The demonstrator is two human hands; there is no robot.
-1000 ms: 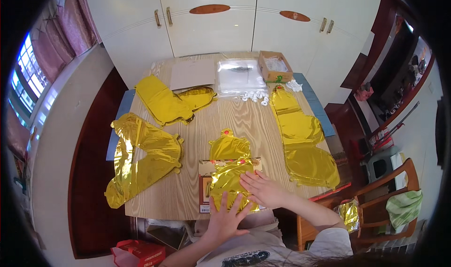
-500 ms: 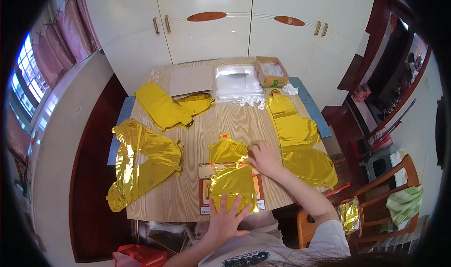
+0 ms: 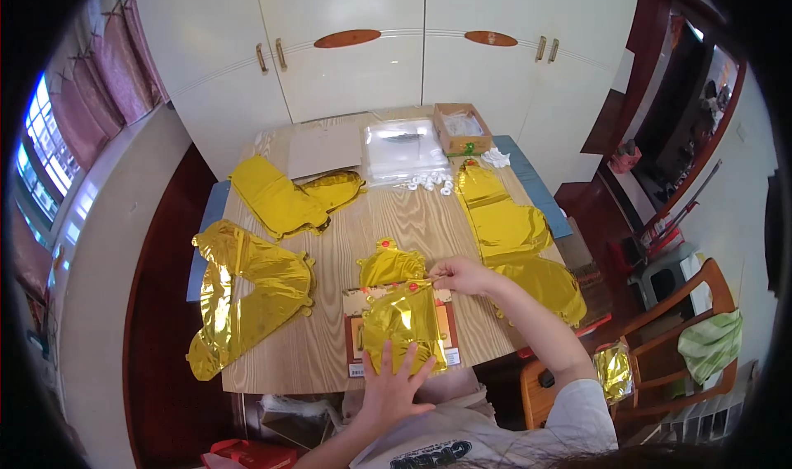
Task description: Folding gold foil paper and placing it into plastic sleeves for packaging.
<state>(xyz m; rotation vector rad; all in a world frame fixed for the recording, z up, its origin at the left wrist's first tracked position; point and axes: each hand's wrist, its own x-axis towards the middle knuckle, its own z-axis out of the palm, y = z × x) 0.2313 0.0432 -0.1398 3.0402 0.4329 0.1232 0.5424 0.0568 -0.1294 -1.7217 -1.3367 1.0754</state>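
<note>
In front of me a flat gold foil balloon (image 3: 404,320), folded across its middle, lies partly on a red-brown and orange printed card (image 3: 450,337). Its far part rests on the wooden table beyond the card. My left hand (image 3: 394,393) is pressed flat on the near end of the foil, fingers spread. At the right end of the fold, my right hand (image 3: 464,276) pinches the foil's edge between thumb and fingers. Another gold foil balloon (image 3: 260,292) lies at the left, with a folded one (image 3: 272,193) behind it. A long one (image 3: 516,230) stretches along the right.
At the table's (image 3: 412,213) far side are a grey board (image 3: 326,150), clear plastic bags (image 3: 404,147), small white rings (image 3: 431,180) and a cardboard box (image 3: 462,131). Blue cloth shows at both table sides. A wooden chair (image 3: 718,296) stands at the right.
My right hand has turned a little and its fingers have closed on the foil's edge at the fold. My left hand stays flat on the foil. The whole view has shifted slightly.
</note>
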